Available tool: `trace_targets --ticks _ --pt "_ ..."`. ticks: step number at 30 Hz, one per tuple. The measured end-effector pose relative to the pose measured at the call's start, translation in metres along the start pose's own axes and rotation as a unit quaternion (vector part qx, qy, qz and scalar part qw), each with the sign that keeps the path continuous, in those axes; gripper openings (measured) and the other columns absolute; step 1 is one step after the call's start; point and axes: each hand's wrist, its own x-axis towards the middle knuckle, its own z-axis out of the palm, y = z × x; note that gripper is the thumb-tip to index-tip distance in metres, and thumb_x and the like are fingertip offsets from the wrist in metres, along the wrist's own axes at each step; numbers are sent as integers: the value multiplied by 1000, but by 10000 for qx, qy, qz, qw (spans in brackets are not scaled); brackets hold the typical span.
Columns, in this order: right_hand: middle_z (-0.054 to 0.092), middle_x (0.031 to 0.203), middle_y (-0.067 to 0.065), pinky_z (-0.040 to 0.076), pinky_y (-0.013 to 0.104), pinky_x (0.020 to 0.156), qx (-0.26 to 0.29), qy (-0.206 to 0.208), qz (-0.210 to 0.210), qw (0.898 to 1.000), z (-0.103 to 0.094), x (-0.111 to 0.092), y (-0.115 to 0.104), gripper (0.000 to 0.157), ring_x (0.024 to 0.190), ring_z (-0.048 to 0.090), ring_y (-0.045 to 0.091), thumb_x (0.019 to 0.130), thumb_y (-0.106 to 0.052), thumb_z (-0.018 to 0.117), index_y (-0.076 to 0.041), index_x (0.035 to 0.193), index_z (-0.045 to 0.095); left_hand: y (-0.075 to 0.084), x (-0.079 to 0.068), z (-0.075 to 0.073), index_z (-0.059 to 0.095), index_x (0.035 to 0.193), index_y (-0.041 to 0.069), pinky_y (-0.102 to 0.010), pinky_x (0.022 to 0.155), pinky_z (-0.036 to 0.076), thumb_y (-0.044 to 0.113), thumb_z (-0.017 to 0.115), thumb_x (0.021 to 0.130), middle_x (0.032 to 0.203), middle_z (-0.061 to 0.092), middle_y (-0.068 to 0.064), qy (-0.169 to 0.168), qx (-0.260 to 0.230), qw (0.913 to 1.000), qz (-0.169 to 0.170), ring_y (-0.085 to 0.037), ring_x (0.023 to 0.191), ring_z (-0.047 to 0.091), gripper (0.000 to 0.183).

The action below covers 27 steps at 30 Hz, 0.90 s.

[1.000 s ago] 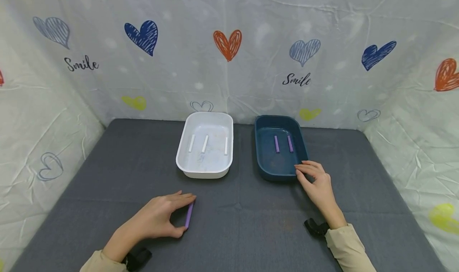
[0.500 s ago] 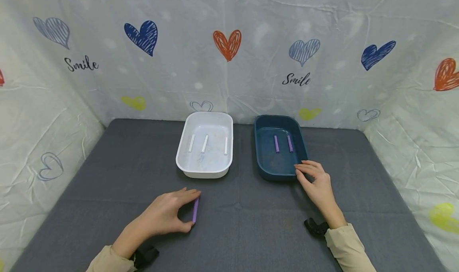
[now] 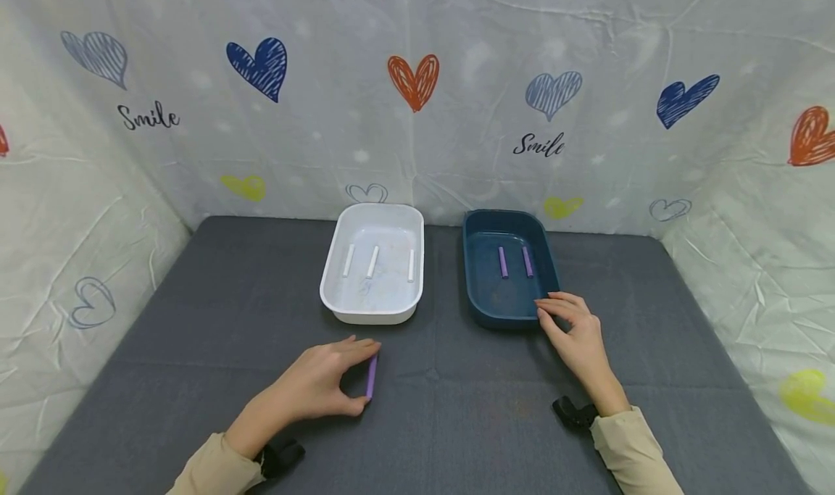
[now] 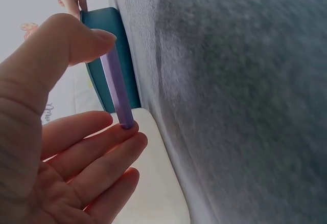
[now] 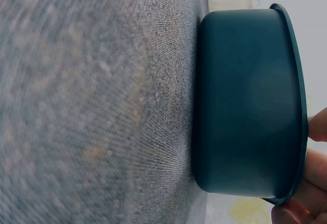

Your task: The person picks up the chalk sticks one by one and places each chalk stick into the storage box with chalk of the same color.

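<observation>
My left hand (image 3: pixel 317 381) pinches a slim purple chalk stick (image 3: pixel 372 377) by its two ends, just in front of the white tray (image 3: pixel 372 318). In the left wrist view the thumb presses one end of the purple chalk (image 4: pixel 117 86) and the fingertips the other. Inside the white tray lie three white sticks, one of them a white chalk stick (image 3: pixel 372 261). At the near right corner of the dark teal tray (image 3: pixel 509 303), my right hand (image 3: pixel 577 339) grips the rim, as the right wrist view of the teal tray (image 5: pixel 250 101) shows. Two purple chalk sticks (image 3: pixel 503 262) lie in it.
A grey cloth (image 3: pixel 450 437) covers the table. The trays stand side by side near its back edge, with a narrow gap between them. A pale curtain (image 3: pixel 470 60) printed with hearts hangs behind and at both sides.
My left hand has moved to the right and slightly away from me, with the purple chalk between thumb and fingers. My right hand and both trays have stayed in place.
</observation>
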Motion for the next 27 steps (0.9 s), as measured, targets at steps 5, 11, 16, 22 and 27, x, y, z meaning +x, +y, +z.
trace_targets --ticks 5,11,16,22,27 --pt "69 115 18 50 53 89 33 -5 6 10000 0 0 0 19 117 56 28 92 -5 69 1 109 76 4 7 3 65 129 1 -48 95 52 28 83 71 129 65 -12 1 -54 9999 88 -32 121 60 68" --pt "69 114 18 50 53 90 36 6 11 10000 0 0 1 19 117 56 28 92 -5 69 0 109 76 9 17 6 64 130 0 -48 94 52 28 83 71 130 64 -14 108 -100 9996 248 -34 120 61 68" --pt "69 116 18 49 53 90 41 -9 -11 10000 0 0 1 19 117 56 29 92 -6 69 0 109 76 14 25 6 64 131 -1 -47 94 52 27 83 72 131 64 -14 124 -117 9991 382 -33 122 59 68" --pt "69 114 18 49 53 90 46 28 -47 10000 0 1 1 19 117 56 29 91 -5 69 0 108 76 19 32 5 63 131 -1 -45 95 52 27 83 73 131 64 -12 104 -102 9986 512 -30 123 59 68" --pt "69 114 18 49 53 90 59 24 -33 10000 0 0 1 19 117 56 28 91 -5 69 0 108 76 23 36 6 63 130 -2 -43 97 51 28 83 73 132 63 -12 77 -76 9980 625 -28 125 58 68"
